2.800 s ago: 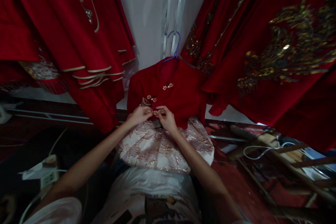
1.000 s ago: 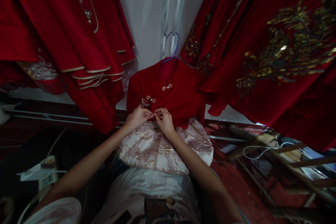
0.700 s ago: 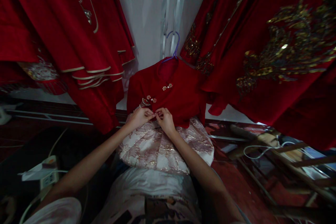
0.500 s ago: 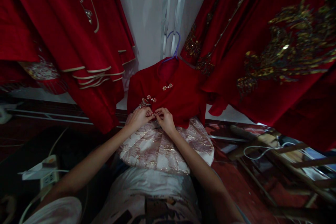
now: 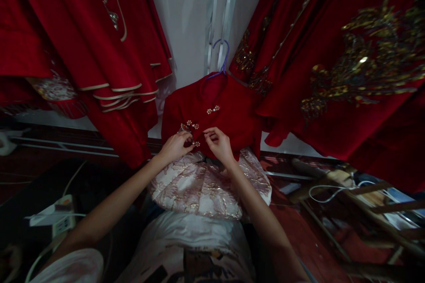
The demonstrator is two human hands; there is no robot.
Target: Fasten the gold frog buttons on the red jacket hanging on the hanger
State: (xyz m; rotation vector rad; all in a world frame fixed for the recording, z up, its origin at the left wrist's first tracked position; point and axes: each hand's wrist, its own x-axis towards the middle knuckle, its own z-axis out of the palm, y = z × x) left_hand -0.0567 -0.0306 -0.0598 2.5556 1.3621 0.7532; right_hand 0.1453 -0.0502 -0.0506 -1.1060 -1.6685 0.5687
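A red jacket (image 5: 229,121) hangs from a purple hanger (image 5: 225,55) in front of me. Beaded flower fasteners (image 5: 213,109) lie along its front, and more beading (image 5: 191,124) sits lower on the left. My left hand (image 5: 177,146) is closed at the jacket's front edge, finger and thumb pinching it beside a small flower fastener (image 5: 196,143). Just right of that fastener, my right hand (image 5: 218,143) is raised over the cloth with thumb and forefinger pressed together. Whatever the right fingertips hold, if anything, is too small to make out.
Shiny pale patterned fabric (image 5: 202,185) spreads beneath the jacket. Red garments hang on the left (image 5: 109,62) and the right (image 5: 292,93), the right one sequined. A power strip (image 5: 63,216) with cables lies at lower left. Wooden framing (image 5: 332,230) stands at lower right.
My right hand has moved away from the left, up and to the right, uncovering the lower flower fastener. The left hand stays at the jacket edge.
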